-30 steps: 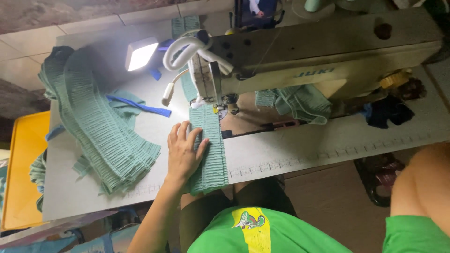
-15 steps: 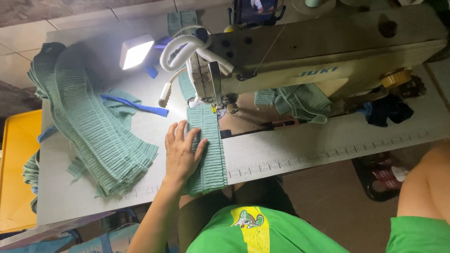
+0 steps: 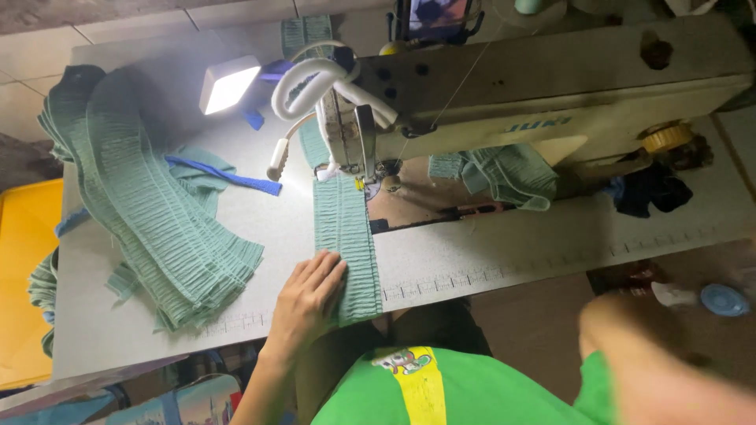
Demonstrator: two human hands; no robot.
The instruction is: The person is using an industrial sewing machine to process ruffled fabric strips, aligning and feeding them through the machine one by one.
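My left hand (image 3: 303, 303) lies flat, fingers stretched out and close together, on the near end of a green ribbed fabric strip (image 3: 346, 228). The strip runs from the table's front edge up under the needle of a beige sewing machine (image 3: 551, 86). A blurred bare forearm or knee (image 3: 654, 354) shows at the lower right; my right hand is out of view. A green and yellow shirt fills the bottom edge.
A pile of the same green strips (image 3: 150, 212) lies on the left of the grey table (image 3: 512, 252), beside a blue band (image 3: 224, 175). A small lamp (image 3: 227, 83) glows. More green fabric (image 3: 504, 173) and a dark cloth (image 3: 650, 189) sit under the machine arm. A yellow crate (image 3: 27, 275) stands left.
My left hand has slid back along the strip toward the table's front edge. The strip and the pile lie as before.
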